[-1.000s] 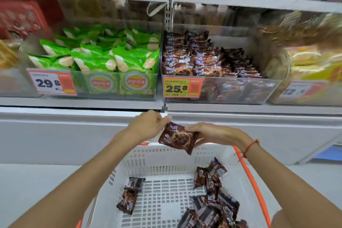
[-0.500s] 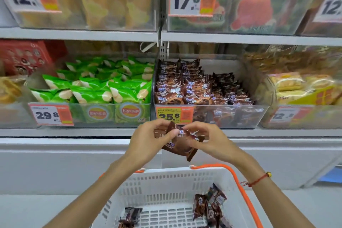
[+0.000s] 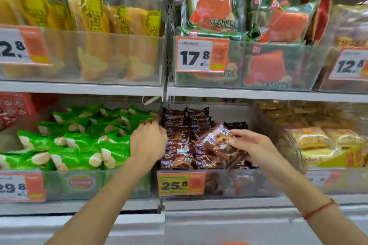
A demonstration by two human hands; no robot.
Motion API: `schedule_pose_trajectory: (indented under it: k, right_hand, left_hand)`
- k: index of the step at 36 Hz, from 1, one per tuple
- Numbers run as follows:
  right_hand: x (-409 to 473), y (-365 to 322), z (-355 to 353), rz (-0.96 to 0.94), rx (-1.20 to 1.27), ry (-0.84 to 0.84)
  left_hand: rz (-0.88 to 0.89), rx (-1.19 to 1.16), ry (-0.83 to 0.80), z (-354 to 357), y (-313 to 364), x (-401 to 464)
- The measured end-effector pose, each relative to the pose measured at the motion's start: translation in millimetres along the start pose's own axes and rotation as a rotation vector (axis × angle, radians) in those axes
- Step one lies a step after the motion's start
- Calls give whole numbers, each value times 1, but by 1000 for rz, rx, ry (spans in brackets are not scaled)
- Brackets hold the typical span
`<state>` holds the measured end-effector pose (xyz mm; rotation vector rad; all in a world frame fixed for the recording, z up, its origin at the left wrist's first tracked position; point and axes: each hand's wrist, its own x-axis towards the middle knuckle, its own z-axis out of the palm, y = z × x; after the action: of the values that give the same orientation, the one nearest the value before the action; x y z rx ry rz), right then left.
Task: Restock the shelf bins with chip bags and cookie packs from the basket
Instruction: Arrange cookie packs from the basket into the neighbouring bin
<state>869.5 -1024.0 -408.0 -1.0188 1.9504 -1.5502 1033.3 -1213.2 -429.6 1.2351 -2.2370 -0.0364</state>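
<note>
Hands work at the lower shelf, well apart from each other. At the left, green chip bags [image 3: 79, 145] fill a clear plastic bin [image 3: 111, 183] with a 29.8 price tag. The left hand [image 3: 148, 141] reaches over the divide between this bin and the next; its fingers are curled down among the packs at the far edge, but whether they grip a pack or only press the row back cannot be told from this view.

In the centre stands the clear cookie bin [image 3: 235, 183], marked by an orange 25.8 price tag [image 3: 181, 184]. Rows of dark brown cookie packs [image 3: 179, 157] fill its left and middle part; the rear right corner looks less full. The right hand [image 3: 256, 145] pinches one glossy brown chocolate-chip cookie pack [image 3: 221, 142] between thumb and fingers, holding it tilted just above the stacked packs, inside the bin's opening.

Judged from this, the step in hand is setting that pack into the cookie bin. To do it well:
- Lower the pack into the sparser right side instead of piling it on the full rows.
- Turn it so the printed face matches its neighbours.
- Use the left hand to steady the existing rows so none tips forward over the front wall.
- Release only once the pack rests flat.

Yellow pastry bags [image 3: 318, 141] sit in the next bin to the right and play no part.
</note>
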Motion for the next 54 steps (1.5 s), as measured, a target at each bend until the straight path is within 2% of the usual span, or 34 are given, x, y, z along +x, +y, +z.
schedule_pose_trajectory:
  k: [3,8,12,15,17,21,25,28,33,41,46,50,54]
  right_hand:
    - [23,-5,-7,30,-18,76]
    - [64,-2,-9,41,17,214]
    - [109,8,-10,-13,-232,296]
    - [139,13,-6,-49,-597,278]
    - [154,16,-3,-85,-743,277]
    - [178,27,1,-190,-877,197]
    - [191,38,4,-263,-847,125]
    - [196,45,4,-306,-918,163]
    - [198,46,6,-448,-1234,273]
    - [200,51,7,-483,-1069,250]
    - [201,53,10,-502,-1047,167]
    - [208,50,8,-444,-958,144]
    - [217,41,0,-356,-906,48]
  left_hand:
    - [-16,-90,78,5,-1,-2]
    - [-52,-255,97,9,-6,-7]
    - [-97,-324,93,12,-8,-8]
    - [-116,-343,92,12,-7,-8]
    - [-121,-353,93,12,-7,-9]
    - [-128,-359,85,10,-6,-9]
    - [-129,-357,88,11,-6,-10]
    - [-134,-358,97,12,-5,-10]
    - [-135,-360,92,12,-5,-11]
    - [-130,-358,94,13,-5,-10]
    - [-132,-353,93,14,-4,-10]
    - [-130,-356,99,14,-4,-10]
    - [-119,-359,110,14,-5,-10]
